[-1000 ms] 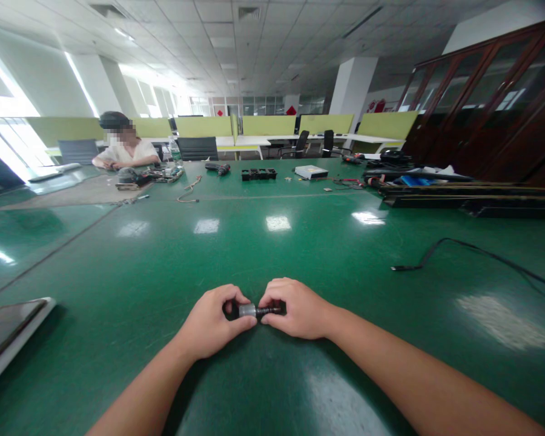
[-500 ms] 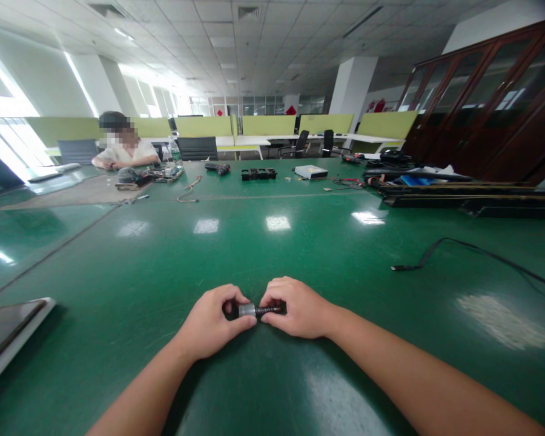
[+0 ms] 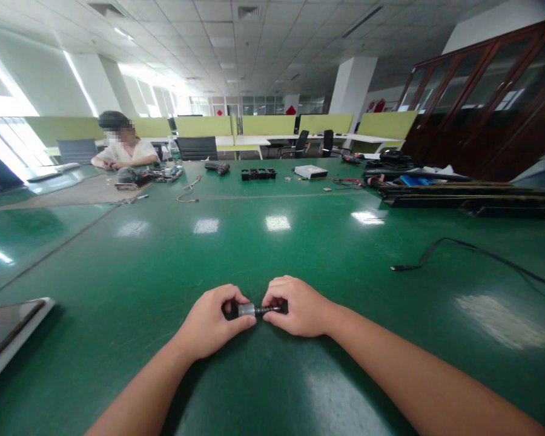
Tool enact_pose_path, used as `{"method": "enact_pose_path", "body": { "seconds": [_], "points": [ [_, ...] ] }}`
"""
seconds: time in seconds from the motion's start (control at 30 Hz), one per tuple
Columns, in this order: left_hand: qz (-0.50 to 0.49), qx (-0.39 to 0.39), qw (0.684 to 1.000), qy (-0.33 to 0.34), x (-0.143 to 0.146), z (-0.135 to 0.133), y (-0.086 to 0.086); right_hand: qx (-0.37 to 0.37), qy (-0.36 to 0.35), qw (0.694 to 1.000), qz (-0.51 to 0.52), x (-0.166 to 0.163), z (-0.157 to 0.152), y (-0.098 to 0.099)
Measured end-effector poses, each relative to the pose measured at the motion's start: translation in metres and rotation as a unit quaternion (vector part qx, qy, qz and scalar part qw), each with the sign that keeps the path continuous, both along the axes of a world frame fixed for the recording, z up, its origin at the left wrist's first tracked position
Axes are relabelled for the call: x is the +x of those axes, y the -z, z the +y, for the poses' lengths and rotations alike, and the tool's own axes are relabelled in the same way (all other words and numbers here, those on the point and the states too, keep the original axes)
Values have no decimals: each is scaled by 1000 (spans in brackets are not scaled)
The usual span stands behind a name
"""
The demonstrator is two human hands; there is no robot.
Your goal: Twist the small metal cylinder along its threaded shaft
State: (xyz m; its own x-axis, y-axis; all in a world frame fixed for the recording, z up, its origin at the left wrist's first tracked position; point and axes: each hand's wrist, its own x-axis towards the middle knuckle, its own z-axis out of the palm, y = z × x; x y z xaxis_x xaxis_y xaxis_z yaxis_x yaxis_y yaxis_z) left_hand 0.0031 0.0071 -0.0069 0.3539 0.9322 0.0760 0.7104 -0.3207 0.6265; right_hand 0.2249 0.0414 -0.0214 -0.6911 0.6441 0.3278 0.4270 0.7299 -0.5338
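Near the front middle of the green table, my left hand (image 3: 215, 318) grips a small silver cylinder (image 3: 246, 310) between thumb and fingers. A thin dark shaft (image 3: 260, 310), ridged like a screw or a spring, sticks out of its right end. My right hand (image 3: 295, 307) is closed around that shaft, thumb below and fingers above. The shaft's far end partly shows inside the curl of the right hand. Cylinder and shaft lie level, and both hands rest close to the tabletop.
A black cable (image 3: 454, 242) runs in from the right. A flat device (image 3: 16, 327) lies at the left edge. Farther back are a power drill (image 3: 217, 168), a black part (image 3: 258, 174), a silver box (image 3: 311, 172) and long black rails (image 3: 436, 197). A person (image 3: 126, 145) sits at far left.
My right hand has shifted very slightly to the right along the shaft, showing a little more of it beside the cylinder. The left hand keeps its place.
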Motion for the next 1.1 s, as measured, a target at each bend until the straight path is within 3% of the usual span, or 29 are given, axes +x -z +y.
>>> {"method": "enact_pose_path", "body": {
  "seconds": [0.4, 0.67, 1.1],
  "points": [
    [2, -4, 1000, 0, -3, 1, 0, -12, -6, 1000, 1, 7, 4, -1],
    [5, -5, 1000, -4, -4, 0, 2, -66, 3, 998, 11, 25, 18, 3],
    [3, -6, 1000, -4, -3, 0, 1, -64, -6, 998, -5, 20, 15, 0]
  ]
}}
